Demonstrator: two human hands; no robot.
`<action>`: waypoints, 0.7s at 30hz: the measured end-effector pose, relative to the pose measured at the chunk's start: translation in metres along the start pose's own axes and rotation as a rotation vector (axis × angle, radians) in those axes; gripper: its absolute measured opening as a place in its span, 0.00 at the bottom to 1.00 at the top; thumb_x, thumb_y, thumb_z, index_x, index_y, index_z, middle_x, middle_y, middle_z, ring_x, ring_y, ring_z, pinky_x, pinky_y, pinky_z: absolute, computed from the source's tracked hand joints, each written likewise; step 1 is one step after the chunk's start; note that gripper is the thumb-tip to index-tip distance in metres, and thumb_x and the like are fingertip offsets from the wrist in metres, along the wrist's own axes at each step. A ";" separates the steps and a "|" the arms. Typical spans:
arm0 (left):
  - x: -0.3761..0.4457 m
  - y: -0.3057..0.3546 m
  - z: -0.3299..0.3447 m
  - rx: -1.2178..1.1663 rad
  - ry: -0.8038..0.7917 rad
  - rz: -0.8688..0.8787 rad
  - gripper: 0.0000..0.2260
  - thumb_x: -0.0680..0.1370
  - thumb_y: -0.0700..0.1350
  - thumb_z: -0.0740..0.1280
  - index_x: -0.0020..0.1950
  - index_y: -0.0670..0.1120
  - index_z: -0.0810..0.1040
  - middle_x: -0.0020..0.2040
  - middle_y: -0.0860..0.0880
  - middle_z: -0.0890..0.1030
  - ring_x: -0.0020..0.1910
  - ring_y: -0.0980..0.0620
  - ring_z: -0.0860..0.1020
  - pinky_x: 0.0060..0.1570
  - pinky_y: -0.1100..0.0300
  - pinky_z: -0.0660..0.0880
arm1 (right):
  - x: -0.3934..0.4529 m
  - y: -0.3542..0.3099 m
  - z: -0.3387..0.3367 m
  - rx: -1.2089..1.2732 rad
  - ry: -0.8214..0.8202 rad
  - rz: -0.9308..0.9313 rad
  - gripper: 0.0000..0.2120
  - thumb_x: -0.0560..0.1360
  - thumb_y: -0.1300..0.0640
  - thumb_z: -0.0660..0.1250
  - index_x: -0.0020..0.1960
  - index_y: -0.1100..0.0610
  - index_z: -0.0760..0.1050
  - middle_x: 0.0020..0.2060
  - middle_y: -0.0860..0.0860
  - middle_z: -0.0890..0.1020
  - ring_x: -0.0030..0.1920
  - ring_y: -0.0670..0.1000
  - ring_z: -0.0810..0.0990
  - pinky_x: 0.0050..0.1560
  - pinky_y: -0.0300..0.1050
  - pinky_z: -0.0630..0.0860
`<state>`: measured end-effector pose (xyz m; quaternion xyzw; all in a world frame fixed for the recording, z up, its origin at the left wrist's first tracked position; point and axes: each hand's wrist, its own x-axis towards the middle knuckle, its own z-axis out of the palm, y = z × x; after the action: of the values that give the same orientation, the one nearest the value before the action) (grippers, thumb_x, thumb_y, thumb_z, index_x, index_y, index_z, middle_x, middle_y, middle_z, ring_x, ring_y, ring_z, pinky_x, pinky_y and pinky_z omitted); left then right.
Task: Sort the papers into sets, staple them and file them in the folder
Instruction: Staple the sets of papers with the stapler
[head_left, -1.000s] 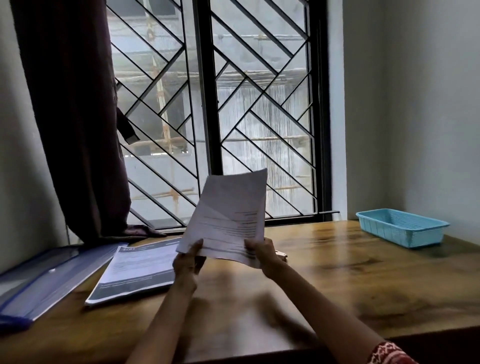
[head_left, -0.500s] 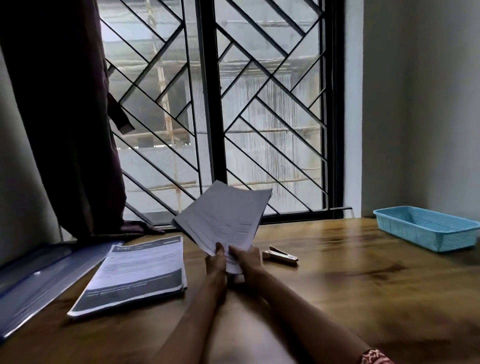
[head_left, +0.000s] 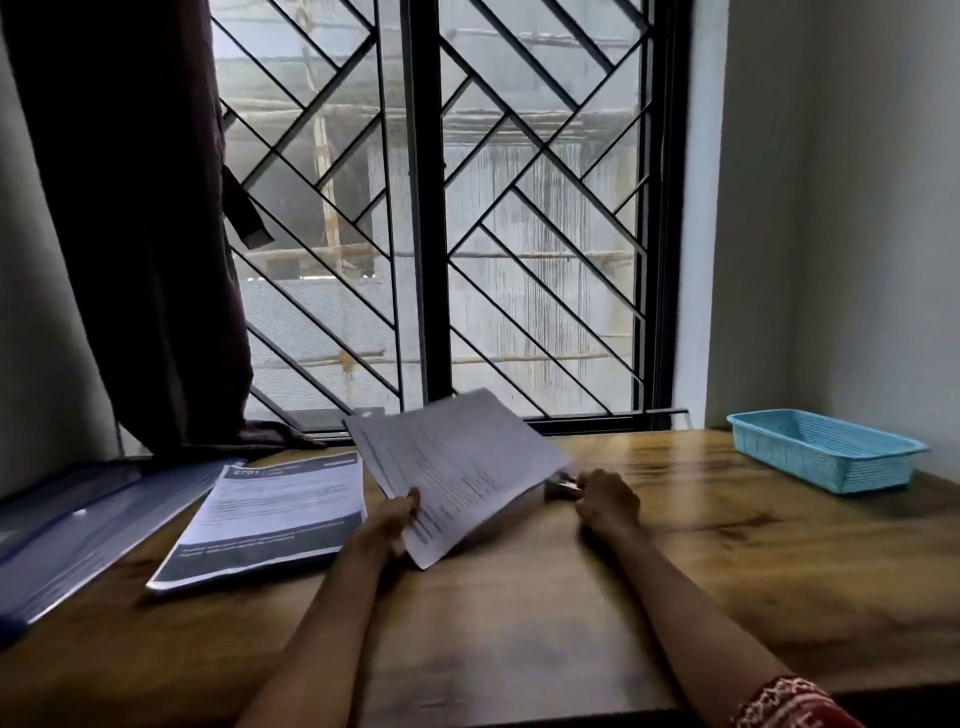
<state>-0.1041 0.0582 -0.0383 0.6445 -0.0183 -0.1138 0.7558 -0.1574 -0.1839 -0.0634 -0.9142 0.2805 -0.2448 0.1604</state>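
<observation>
My left hand (head_left: 388, 522) holds a thin set of printed papers (head_left: 457, 467) by its near edge, tilted just above the wooden table (head_left: 519, 623). To the right of the set, my right hand (head_left: 605, 501) lies on the table with its fingers curled round the small metal stapler (head_left: 562, 487), mostly hidden by the papers and my fingers. A stack of papers with dark header and footer bands (head_left: 270, 517) lies flat to the left. A blue folder (head_left: 88, 530) lies open at the table's left end.
A light blue plastic basket (head_left: 826, 457) stands at the back right near the wall. A barred window and a dark curtain (head_left: 135, 234) rise behind the table.
The paper set has come down from upright to nearly flat. My right hand has let go of it and moved right onto the stapler. My left hand alone keeps the papers.
</observation>
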 end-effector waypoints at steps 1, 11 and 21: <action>-0.001 0.000 -0.002 0.029 -0.022 -0.047 0.17 0.81 0.36 0.56 0.69 0.33 0.63 0.62 0.33 0.75 0.62 0.38 0.74 0.63 0.41 0.68 | 0.000 0.005 -0.005 -0.051 0.043 0.075 0.13 0.76 0.58 0.61 0.59 0.54 0.75 0.58 0.54 0.79 0.60 0.54 0.77 0.58 0.45 0.70; 0.010 0.001 -0.008 0.300 -0.172 -0.174 0.09 0.81 0.36 0.59 0.60 0.36 0.69 0.43 0.41 0.77 0.41 0.44 0.74 0.53 0.51 0.70 | -0.014 -0.073 0.009 0.122 0.059 -0.608 0.17 0.77 0.59 0.58 0.64 0.63 0.73 0.62 0.61 0.76 0.64 0.57 0.75 0.66 0.46 0.67; 0.030 0.001 -0.021 0.458 -0.233 -0.230 0.09 0.75 0.38 0.69 0.49 0.38 0.70 0.35 0.43 0.79 0.31 0.47 0.78 0.38 0.59 0.76 | 0.026 -0.031 0.026 -0.334 -0.519 -0.316 0.24 0.83 0.51 0.42 0.77 0.56 0.45 0.77 0.53 0.46 0.77 0.51 0.45 0.75 0.50 0.44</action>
<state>-0.0708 0.0732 -0.0449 0.7791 -0.0569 -0.2652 0.5652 -0.1111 -0.1704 -0.0627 -0.9917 0.1217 0.0232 0.0346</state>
